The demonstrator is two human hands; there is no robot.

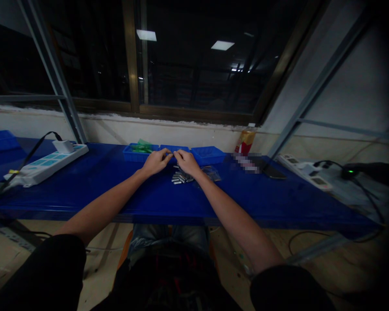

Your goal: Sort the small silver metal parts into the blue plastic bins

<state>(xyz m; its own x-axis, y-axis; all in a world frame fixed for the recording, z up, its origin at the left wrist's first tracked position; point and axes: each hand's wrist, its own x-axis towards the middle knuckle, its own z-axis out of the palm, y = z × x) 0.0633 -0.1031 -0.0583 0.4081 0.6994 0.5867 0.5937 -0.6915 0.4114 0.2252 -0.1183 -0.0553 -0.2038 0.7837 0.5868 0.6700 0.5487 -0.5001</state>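
Note:
My left hand (156, 161) and my right hand (187, 161) meet over the blue table (94, 185), fingertips pinched together on a small part too tiny to name. Just below them lies a pile of several small grey metal cylinders (180, 177). A clear plastic bag (212, 172) lies right of the pile, partly under my right wrist. Behind my hands stand three low blue trays: the left tray (133, 154) holds green parts (141, 147), the middle tray (170, 149) is mostly hidden by my hands, the right tray (209, 154) looks dark inside.
A white power strip (45, 164) with a plugged adapter and black cable lies at the left. A red-yellow packet (245, 141) stands by the wall. A dark phone (269, 170) and another power strip (306, 172) lie at the right. A window runs behind the table.

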